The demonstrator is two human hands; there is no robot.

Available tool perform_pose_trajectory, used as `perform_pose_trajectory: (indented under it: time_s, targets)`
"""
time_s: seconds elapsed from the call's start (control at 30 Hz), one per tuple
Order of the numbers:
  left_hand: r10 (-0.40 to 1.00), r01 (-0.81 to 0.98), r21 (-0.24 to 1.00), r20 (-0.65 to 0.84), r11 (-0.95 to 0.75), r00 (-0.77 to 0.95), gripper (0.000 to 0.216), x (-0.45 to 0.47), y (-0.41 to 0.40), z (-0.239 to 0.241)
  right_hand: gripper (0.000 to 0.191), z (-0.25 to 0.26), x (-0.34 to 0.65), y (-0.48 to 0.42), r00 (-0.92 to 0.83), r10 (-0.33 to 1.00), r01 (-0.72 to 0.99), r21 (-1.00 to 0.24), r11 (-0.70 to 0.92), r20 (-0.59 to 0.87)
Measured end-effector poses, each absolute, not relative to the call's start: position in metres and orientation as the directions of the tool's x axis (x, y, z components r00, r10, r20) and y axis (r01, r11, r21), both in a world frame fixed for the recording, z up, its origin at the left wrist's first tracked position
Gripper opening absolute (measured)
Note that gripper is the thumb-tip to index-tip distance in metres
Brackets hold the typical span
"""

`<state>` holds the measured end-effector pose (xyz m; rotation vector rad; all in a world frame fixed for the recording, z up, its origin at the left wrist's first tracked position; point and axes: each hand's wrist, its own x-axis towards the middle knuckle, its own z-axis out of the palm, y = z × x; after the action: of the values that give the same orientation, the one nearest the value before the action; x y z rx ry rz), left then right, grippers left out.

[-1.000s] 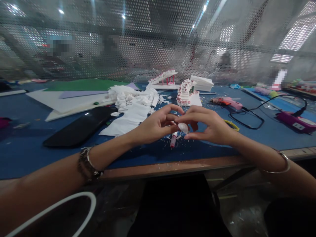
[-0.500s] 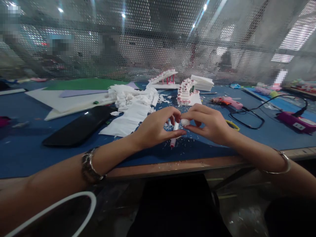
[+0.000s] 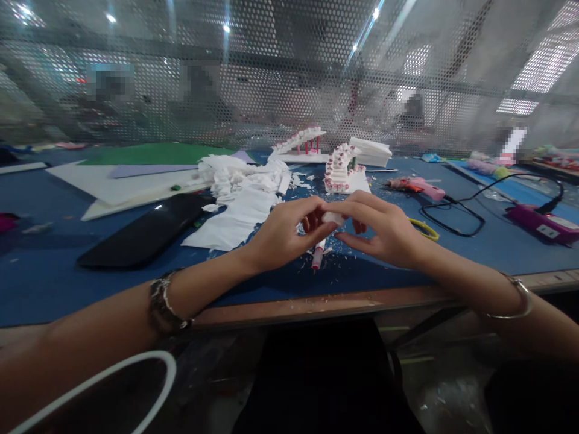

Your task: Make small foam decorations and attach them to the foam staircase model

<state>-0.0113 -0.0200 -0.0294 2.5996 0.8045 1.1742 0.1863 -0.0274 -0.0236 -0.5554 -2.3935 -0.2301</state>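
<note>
My left hand (image 3: pixel 289 232) pinches a small white lump (image 3: pixel 333 217) between thumb and fingers; what it is made of I cannot make out. My right hand (image 3: pixel 384 229) curves over from the other side, its index fingertip at the lump and its thumb held apart below. Under the hands lies a white and red pen-like stick (image 3: pixel 318 256), partly hidden by my left hand, among small white crumbs. Just beyond stands a curved white model staircase (image 3: pixel 337 172) with red bits on its steps.
Crumpled white sheet scraps (image 3: pixel 239 181) and a black phone-like slab (image 3: pixel 145 232) lie left. A second model staircase (image 3: pixel 301 141) stands behind. At right are a pink glue gun (image 3: pixel 425 188), a yellow ring (image 3: pixel 423 229) and a purple power socket (image 3: pixel 543 223) with a black cable.
The white lump has passed from my right fingers into my left thumb and fingers, shifting slightly left. My right thumb has come away from it.
</note>
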Motion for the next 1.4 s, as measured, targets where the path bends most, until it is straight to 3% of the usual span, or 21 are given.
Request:
perform_pose_trajectory:
  time_s: [0.27,0.53,0.7,0.9,1.27,1.4]
  targets:
    - [0.505,0.459,0.241,0.589,-0.855,0.631,0.035,-0.013,-0.016,-0.030,0.019,-0.022,0.183,-0.025,-0.650,0.295,0.360,-0.059,0.931,0.700]
    - [0.542,0.442,0.314,0.506,-0.840,0.671,0.036,-0.012,-0.019,-0.029,0.012,-0.022,0.182,-0.029,-0.630,0.332,0.360,-0.116,0.926,0.702]
    - [0.525,0.444,0.286,0.543,-0.849,0.655,0.035,-0.011,-0.021,-0.029,0.032,-0.020,0.180,-0.032,-0.651,0.388,0.391,-0.151,0.908,0.652]
    - [0.527,0.460,0.273,0.571,-0.845,0.629,0.042,-0.011,-0.021,-0.032,0.013,-0.024,0.170,-0.028,-0.578,0.412,0.378,-0.216,0.900,0.705]
    - [0.637,0.427,0.475,0.522,-0.769,0.567,0.044,-0.010,-0.024,-0.027,0.009,-0.025,0.171,-0.028,-0.544,0.416,0.351,-0.252,0.902,0.729]
    - [0.599,0.444,0.403,0.531,-0.800,0.599,0.032,-0.011,-0.021,-0.028,0.010,-0.024,0.172,-0.028,-0.530,0.436,0.365,-0.269,0.891,0.727]
